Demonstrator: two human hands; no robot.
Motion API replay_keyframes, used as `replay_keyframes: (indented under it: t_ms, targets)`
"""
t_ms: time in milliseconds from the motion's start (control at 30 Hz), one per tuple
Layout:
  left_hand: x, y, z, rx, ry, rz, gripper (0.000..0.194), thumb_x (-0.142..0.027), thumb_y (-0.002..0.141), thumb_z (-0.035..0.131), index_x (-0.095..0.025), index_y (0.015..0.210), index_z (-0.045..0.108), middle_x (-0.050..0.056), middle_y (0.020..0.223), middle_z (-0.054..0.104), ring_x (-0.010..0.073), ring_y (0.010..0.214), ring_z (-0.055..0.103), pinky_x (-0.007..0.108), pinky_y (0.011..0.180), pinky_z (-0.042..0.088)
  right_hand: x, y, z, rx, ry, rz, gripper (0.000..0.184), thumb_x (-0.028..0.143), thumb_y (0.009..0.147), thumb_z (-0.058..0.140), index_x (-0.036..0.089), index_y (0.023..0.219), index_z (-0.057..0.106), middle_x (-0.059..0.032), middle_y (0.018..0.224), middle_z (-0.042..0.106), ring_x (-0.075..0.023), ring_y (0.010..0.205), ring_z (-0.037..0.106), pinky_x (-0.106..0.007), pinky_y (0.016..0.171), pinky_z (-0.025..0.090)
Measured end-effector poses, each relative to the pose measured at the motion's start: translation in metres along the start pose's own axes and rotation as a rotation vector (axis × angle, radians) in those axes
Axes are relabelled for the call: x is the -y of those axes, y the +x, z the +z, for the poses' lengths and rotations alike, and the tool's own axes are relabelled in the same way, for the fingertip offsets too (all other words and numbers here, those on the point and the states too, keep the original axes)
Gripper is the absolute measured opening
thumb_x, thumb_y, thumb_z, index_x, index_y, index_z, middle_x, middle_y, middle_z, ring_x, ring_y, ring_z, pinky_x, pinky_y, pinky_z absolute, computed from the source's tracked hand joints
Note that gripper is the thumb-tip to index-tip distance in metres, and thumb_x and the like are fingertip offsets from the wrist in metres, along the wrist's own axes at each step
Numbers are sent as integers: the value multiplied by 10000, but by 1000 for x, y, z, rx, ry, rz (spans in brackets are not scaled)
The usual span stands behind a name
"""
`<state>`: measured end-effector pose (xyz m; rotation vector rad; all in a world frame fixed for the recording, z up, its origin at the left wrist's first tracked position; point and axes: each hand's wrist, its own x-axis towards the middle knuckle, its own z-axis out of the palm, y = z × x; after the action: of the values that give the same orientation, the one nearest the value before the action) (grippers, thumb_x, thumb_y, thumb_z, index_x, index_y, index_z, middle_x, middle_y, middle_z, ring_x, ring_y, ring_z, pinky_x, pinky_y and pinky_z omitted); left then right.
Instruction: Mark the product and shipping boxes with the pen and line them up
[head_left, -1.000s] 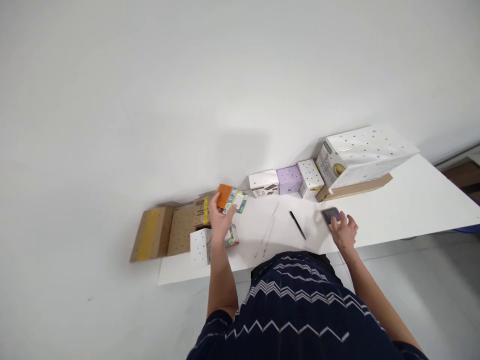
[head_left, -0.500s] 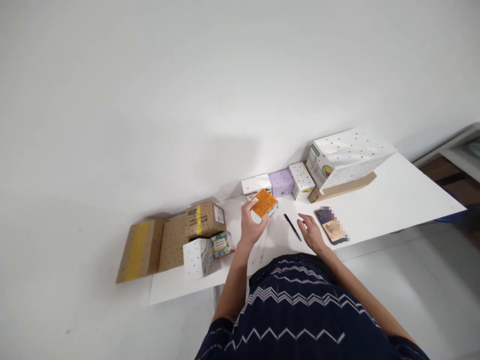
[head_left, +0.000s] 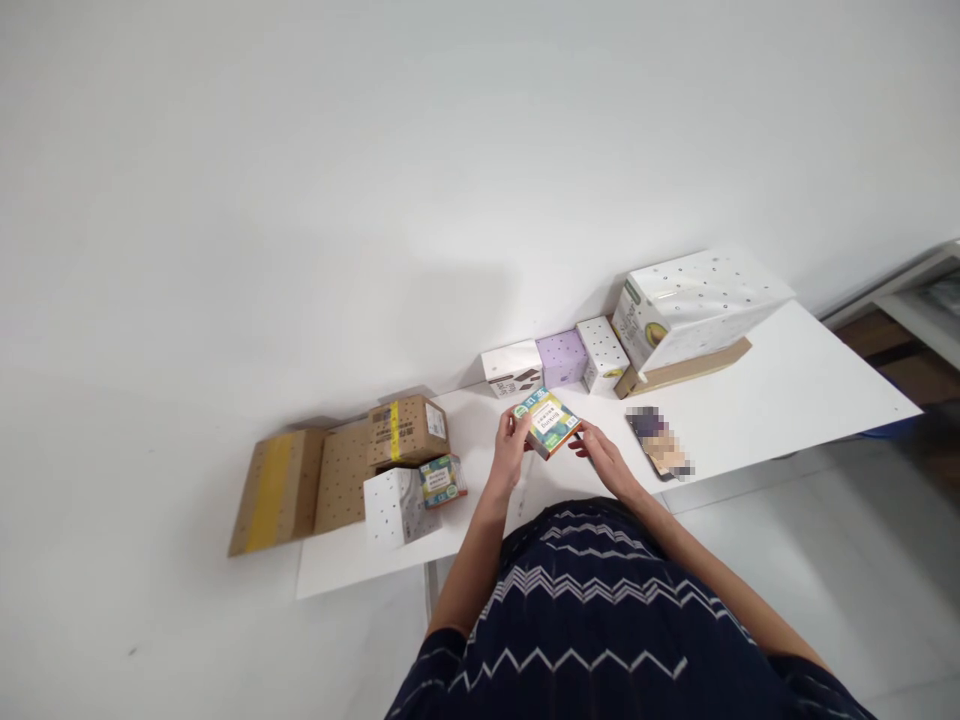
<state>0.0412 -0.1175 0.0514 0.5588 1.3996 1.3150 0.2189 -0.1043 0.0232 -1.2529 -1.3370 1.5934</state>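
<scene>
My left hand is closed on the left edge of a small tea-type carton, whose printed green, yellow and blue face is turned up, with orange along its sides. My right hand is at the carton's lower right corner, its fingers closed around a black pen; most of the pen is hidden by the hand. Whether the right fingers also touch the carton, I cannot tell. A matching small carton stands on the left part of the table, against a white dotted box.
On the white table, a phone, partly pixelated, lies right of my hands. Along the wall stand a white box, a purple box, another white box and a large white carton. Brown cardboard boxes stand left.
My left hand has brought the small carton rightward and turned it from its orange face to its printed face. My right hand has left the phone and closed on the pen.
</scene>
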Motion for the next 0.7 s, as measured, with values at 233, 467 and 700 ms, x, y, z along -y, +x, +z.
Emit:
replay_keyframes:
  t_ms: [233, 467, 700]
  targets:
    - [1, 0, -2, 16, 24, 3, 482, -602, 737, 617, -218, 1016, 537, 37, 945, 617, 140, 759, 614, 224, 576, 492, 3, 2, 3, -22, 38, 48, 611, 630, 808, 505, 189, 1225, 578, -106, 1152, 622, -207, 902, 627, -377, 797, 503]
    - [0, 1, -3, 58, -16, -50, 603, -678, 754, 545, -231, 1158, 529, 63, 1041, 641, 140, 754, 626, 228, 555, 499, 8, 2, 2, -56, 69, 69, 663, 636, 772, 546, 185, 1257, 582, -107, 1203, 611, -224, 950, 608, -406, 851, 487]
    - [9, 6, -10, 57, 165, -155, 767, -664, 772, 543, -238, 1392, 394, 23, 778, 641, 86, 477, 531, 191, 420, 387, 15, 0, 0, -91, 43, 73, 662, 638, 767, 547, 205, 1267, 589, -99, 1219, 587, -208, 926, 583, -376, 816, 507]
